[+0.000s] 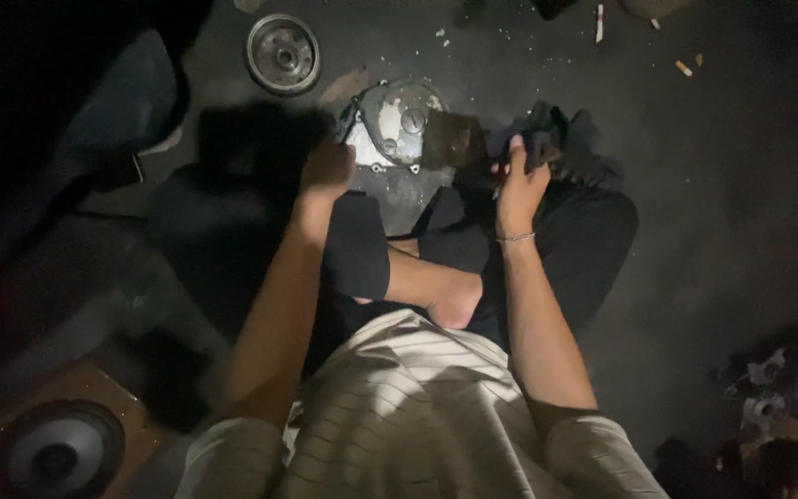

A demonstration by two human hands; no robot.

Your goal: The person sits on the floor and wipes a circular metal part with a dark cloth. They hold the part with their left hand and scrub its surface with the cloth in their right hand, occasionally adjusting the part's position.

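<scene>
I am looking down at a person sitting cross-legged on a dark concrete floor (713,185), and I am seeing both bare arms reaching forward over the knees. The left hand (327,171) is resting on the left edge of a grey metal engine cover (397,125) that is lying flat on the floor just in front of the legs; the fingers are curling down over its rim, closed on it. The right hand (519,180) is gripping a dark rag (542,139), with the fingers bunching around the cloth just to the right of the cover; a thin bracelet (515,238) is sitting on that wrist. Between the cover and the rag I am seeing a brownish flat piece (457,139), though I cannot tell what it is. A round metal rotor (283,54) is lying well apart at the upper left, a round speaker (55,453) is showing at the lower left, and small metal parts (768,388) are lying at the lower right.
</scene>
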